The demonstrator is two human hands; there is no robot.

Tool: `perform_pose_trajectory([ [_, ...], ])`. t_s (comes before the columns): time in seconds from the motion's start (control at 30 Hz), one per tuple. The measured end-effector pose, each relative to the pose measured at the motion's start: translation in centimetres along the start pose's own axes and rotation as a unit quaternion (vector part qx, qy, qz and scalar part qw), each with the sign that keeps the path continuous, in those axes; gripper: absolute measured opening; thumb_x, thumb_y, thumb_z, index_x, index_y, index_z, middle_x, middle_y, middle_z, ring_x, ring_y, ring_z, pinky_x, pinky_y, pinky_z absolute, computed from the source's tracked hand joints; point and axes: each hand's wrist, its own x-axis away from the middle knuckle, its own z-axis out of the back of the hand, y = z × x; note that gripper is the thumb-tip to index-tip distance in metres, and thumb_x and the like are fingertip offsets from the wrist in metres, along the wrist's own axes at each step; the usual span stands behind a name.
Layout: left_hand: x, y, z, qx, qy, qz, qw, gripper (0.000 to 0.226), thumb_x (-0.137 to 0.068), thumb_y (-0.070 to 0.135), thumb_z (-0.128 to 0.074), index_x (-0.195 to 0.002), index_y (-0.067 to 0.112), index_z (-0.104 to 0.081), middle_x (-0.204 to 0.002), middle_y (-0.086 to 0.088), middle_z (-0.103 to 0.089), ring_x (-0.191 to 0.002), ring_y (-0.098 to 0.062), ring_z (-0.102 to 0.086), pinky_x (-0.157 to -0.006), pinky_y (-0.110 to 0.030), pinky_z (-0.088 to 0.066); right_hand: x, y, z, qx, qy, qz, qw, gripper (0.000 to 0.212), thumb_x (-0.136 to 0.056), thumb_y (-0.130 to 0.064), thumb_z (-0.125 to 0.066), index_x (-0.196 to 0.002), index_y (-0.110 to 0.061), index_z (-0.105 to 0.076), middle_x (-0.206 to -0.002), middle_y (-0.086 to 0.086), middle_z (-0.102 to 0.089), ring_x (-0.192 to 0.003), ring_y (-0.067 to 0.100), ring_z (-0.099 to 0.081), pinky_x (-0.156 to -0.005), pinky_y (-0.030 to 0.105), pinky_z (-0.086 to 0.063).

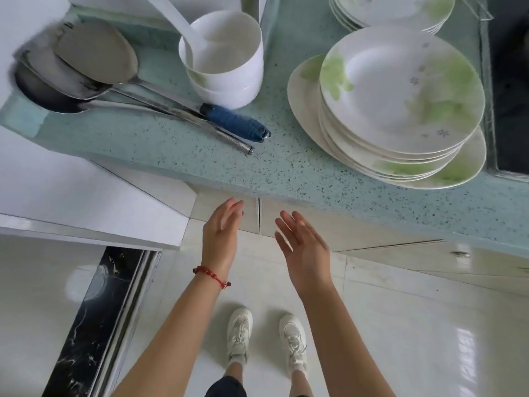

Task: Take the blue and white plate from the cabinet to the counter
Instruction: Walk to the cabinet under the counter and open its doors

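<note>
Presently, both bare hands are held out below the front edge of the pale green speckled stone counter [177, 147], in front of the closed cream cabinet doors [315, 227]. The left hand [221, 233], with a red beaded cord bracelet [211, 275] at the wrist, has its fingers straight and held close together, tips near the gap between the two doors. The right hand [305, 250] is flat and empty, fingers loosely spread, palm turned toward the left hand. Neither hand touches anything.

No blue and white plate can be seen; the cabinet doors are shut and whatever lies behind them is hidden.

On the counter sits a stack of white plates with green floral print [400, 90] at the right, a second similar stack [392, 10] behind it, stacked white ceramic bowls [226, 73] holding a white ladle [169, 15], and steel spatulas [94, 55], one with a blue handle [234, 121]. White sneakers [240, 333] stand on the glossy tiled floor [415, 325].
</note>
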Motion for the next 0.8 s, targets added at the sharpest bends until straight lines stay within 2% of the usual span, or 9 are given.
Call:
perform_pose_trajectory([
  [0.1,-2.0,0.4,-0.4,0.110,-0.003,0.055,0.992,0.015,-0.090,0.009,-0.049,-0.089,0.020,-0.060,-0.098,-0.006,-0.067,-0.090,-0.012,-0.064,-0.079,-0.030,-0.048,-1.7,0.1,-1.3,-0.058,-0.005,0.008,0.998,0.017,-0.090,0.002,-0.044,-0.085,-0.006,-0.058,-0.089,0.010,-0.067,-0.094,0.025,-0.065,-0.089,0.037,-0.050],
  [0.2,-2.5,0.4,-0.1,0.214,-0.014,0.096,0.972,0.020,-0.089,0.002,-0.048,-0.082,0.015,-0.060,-0.081,-0.002,-0.070,-0.081,-0.014,-0.068,-0.079,-0.033,-0.050,-2.6,0.2,-2.4,-0.097,-0.004,0.025,0.995,0.028,-0.088,0.010,-0.040,-0.070,-0.006,-0.055,-0.073,0.007,-0.064,-0.080,0.022,-0.067,-0.082,0.035,-0.052],
  [0.27,-2.6,0.5,0.0,0.258,-0.020,0.097,0.961,0.022,-0.088,-0.001,-0.048,-0.080,0.015,-0.059,-0.077,0.000,-0.070,-0.080,-0.015,-0.068,-0.080,-0.034,-0.051,-2.9,0.4,-2.7,-0.114,-0.003,0.032,0.993,0.032,-0.086,0.013,-0.039,-0.066,-0.006,-0.053,-0.065,0.006,-0.064,-0.072,0.022,-0.068,-0.079,0.035,-0.053],
  [0.33,-2.9,0.9,0.0,0.289,-0.034,0.092,0.952,0.023,-0.088,-0.004,-0.047,-0.080,0.015,-0.058,-0.082,-0.002,-0.067,-0.080,-0.015,-0.067,-0.080,-0.033,-0.052,-2.9,0.6,-2.9,-0.123,-0.005,0.036,0.992,0.032,-0.085,0.014,-0.039,-0.064,-0.007,-0.052,-0.061,0.005,-0.065,-0.069,0.022,-0.068,-0.078,0.035,-0.054],
  [0.47,-3.1,1.5,-0.1,0.331,-0.068,0.107,0.935,0.024,-0.085,-0.008,-0.047,-0.083,0.012,-0.059,-0.088,-0.005,-0.062,-0.080,-0.014,-0.065,-0.080,-0.028,-0.054,-2.8,0.9,-3.1,-0.121,-0.015,0.042,0.992,0.030,-0.085,0.012,-0.041,-0.067,-0.009,-0.052,-0.063,0.003,-0.068,-0.072,0.020,-0.069,-0.082,0.033,-0.054],
  [0.53,-2.9,1.5,0.0,0.342,-0.065,0.123,0.929,0.022,-0.085,-0.009,-0.048,-0.081,0.010,-0.059,-0.084,-0.006,-0.062,-0.076,-0.015,-0.065,-0.078,-0.027,-0.055,-2.5,1.1,-3.1,-0.117,-0.021,0.046,0.992,0.028,-0.085,0.012,-0.042,-0.069,-0.009,-0.053,-0.064,0.003,-0.069,-0.075,0.020,-0.069,-0.085,0.033,-0.053],
  [0.63,-2.7,1.2,0.2,0.358,-0.047,0.142,0.922,0.021,-0.085,-0.009,-0.050,-0.079,0.009,-0.058,-0.071,-0.004,-0.071,-0.070,-0.014,-0.068,-0.072,-0.025,-0.057,-1.5,1.9,-2.7,-0.117,-0.026,0.047,0.992,0.025,-0.084,0.012,-0.043,-0.073,-0.008,-0.055,-0.065,0.003,-0.071,-0.077,0.021,-0.070,-0.082,0.030,-0.054],
  [0.8,-1.0,0.0,1.5,0.329,-0.026,0.143,0.933,0.020,-0.082,-0.008,-0.054,-0.077,0.010,-0.058,-0.060,0.000,-0.069,-0.061,-0.011,-0.066,-0.060,-0.019,-0.054,0.3,3.4,-1.6,-0.113,0.008,0.057,0.992,0.025,-0.084,0.011,-0.047,-0.071,-0.009,-0.054,-0.060,0.002,-0.068,-0.065,0.017,-0.068,-0.074,0.029,-0.057],
])
